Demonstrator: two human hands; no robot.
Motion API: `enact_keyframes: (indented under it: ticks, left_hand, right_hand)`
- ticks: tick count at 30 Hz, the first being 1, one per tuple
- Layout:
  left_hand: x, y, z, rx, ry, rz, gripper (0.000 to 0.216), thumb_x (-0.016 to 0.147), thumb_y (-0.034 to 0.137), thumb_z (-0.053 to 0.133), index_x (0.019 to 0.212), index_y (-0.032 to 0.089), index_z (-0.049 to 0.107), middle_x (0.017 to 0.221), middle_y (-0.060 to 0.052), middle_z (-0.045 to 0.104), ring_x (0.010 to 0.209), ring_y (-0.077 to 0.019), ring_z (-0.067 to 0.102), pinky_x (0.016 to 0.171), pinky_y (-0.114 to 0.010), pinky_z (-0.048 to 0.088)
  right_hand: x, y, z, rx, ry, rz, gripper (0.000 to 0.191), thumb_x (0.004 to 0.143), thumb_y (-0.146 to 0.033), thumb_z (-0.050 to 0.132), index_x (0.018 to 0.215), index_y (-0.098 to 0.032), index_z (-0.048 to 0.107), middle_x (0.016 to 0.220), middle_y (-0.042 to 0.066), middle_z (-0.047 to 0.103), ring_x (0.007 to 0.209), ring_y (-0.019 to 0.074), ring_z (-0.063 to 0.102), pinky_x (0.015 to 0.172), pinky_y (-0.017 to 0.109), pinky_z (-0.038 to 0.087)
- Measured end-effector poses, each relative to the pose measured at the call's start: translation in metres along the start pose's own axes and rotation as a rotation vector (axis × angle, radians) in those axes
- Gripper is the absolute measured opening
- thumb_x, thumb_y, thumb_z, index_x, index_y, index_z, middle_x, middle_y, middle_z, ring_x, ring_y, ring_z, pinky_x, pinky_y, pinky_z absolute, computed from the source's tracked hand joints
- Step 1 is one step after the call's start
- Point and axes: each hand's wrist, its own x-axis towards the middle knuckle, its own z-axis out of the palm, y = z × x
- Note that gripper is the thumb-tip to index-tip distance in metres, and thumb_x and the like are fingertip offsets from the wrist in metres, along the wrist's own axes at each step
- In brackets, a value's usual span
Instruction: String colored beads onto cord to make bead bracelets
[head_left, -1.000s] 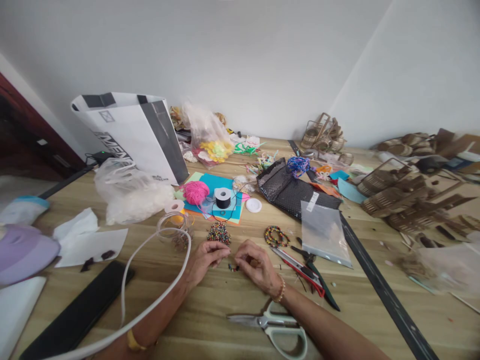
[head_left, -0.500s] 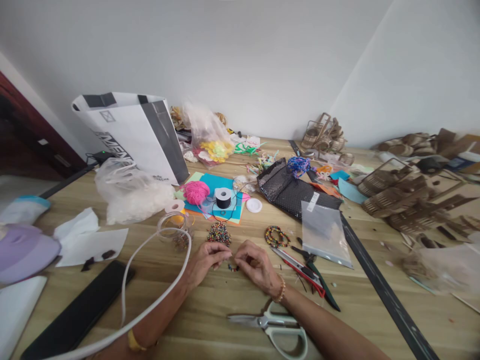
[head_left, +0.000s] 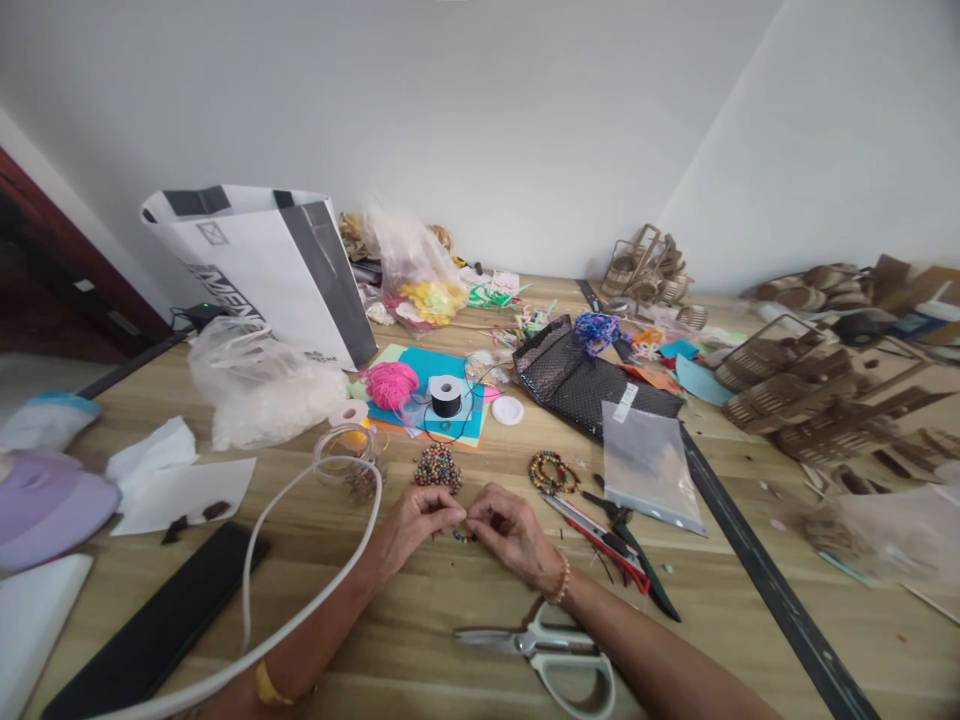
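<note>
My left hand (head_left: 415, 525) and my right hand (head_left: 512, 532) rest on the wooden table (head_left: 420, 610), fingertips pinched together and meeting over a short string of small dark beads (head_left: 463, 537). Both hands are closed in a pinch on that beaded strand. A heap of multicoloured beads (head_left: 438, 466) lies just beyond my left hand. A finished beaded bracelet (head_left: 551, 472) lies beyond my right hand. White-handled scissors (head_left: 551, 655) lie near my right forearm.
A red-handled cutter (head_left: 600, 538), a clear zip bag (head_left: 649, 465), a black thread spool (head_left: 446, 396), pink yarn (head_left: 391, 384), a black mesh pouch (head_left: 577, 380) and a white paper bag (head_left: 262, 265) crowd the table. A white cable (head_left: 315, 590) loops at left. Wooden models (head_left: 810, 390) fill the right.
My two hands have drawn closer, fingertips now touching over the beaded strand. Nothing else has moved.
</note>
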Motion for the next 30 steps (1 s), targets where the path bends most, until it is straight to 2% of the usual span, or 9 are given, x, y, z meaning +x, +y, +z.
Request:
enact_keyframes:
  ticks: [4, 9, 14, 22, 30]
  left_hand:
    - [0.002, 0.001, 0.0, 0.077, -0.001, 0.026, 0.025, 0.066, 0.037, 0.068, 0.06, 0.013, 0.062, 0.048, 0.005, 0.046, 0.045, -0.0073, 0.035, 0.045, -0.02, 0.025]
    - [-0.002, 0.008, 0.004, 0.167, 0.02, 0.078, 0.026, 0.071, 0.036, 0.063, 0.059, 0.014, 0.058, 0.05, 0.005, 0.043, 0.049, -0.0083, 0.034, 0.048, -0.021, 0.025]
    - [-0.006, 0.014, 0.007, 0.264, 0.044, 0.126, 0.025, 0.074, 0.035, 0.06, 0.059, 0.015, 0.056, 0.054, 0.004, 0.047, 0.053, -0.0102, 0.039, 0.052, -0.022, 0.029]
    - [-0.003, 0.006, 0.007, 0.33, 0.113, 0.12, 0.023, 0.071, 0.032, 0.063, 0.058, 0.015, 0.057, 0.054, 0.003, 0.051, 0.053, -0.0108, 0.042, 0.051, -0.022, 0.031]
    - [-0.002, 0.004, 0.005, 0.361, 0.086, 0.159, 0.023, 0.073, 0.032, 0.063, 0.059, 0.015, 0.056, 0.055, 0.003, 0.05, 0.054, -0.0109, 0.043, 0.052, -0.022, 0.032]
  right_hand:
    - [0.001, 0.001, 0.001, -0.013, 0.0, -0.024, 0.02, 0.085, -0.03, 0.058, 0.072, -0.016, 0.061, 0.068, 0.002, 0.059, 0.061, 0.0117, 0.051, 0.056, 0.022, 0.038]
    - [0.001, 0.001, 0.001, -0.02, -0.01, -0.005, 0.018, 0.085, -0.027, 0.059, 0.072, -0.015, 0.061, 0.067, 0.002, 0.058, 0.058, 0.0107, 0.049, 0.054, 0.021, 0.037]
    - [0.0, 0.004, 0.002, -0.038, -0.021, 0.023, 0.017, 0.084, -0.026, 0.058, 0.072, -0.015, 0.061, 0.067, 0.001, 0.056, 0.057, 0.01, 0.047, 0.052, 0.021, 0.035]
    - [0.0, 0.007, 0.003, -0.063, -0.029, 0.035, 0.016, 0.083, -0.024, 0.058, 0.07, -0.014, 0.059, 0.067, 0.0, 0.055, 0.058, 0.0097, 0.047, 0.053, 0.02, 0.036]
    - [0.0, 0.012, 0.005, -0.078, -0.047, 0.007, 0.012, 0.082, -0.023, 0.059, 0.074, -0.014, 0.059, 0.068, 0.0, 0.055, 0.06, 0.0102, 0.049, 0.056, 0.02, 0.038]
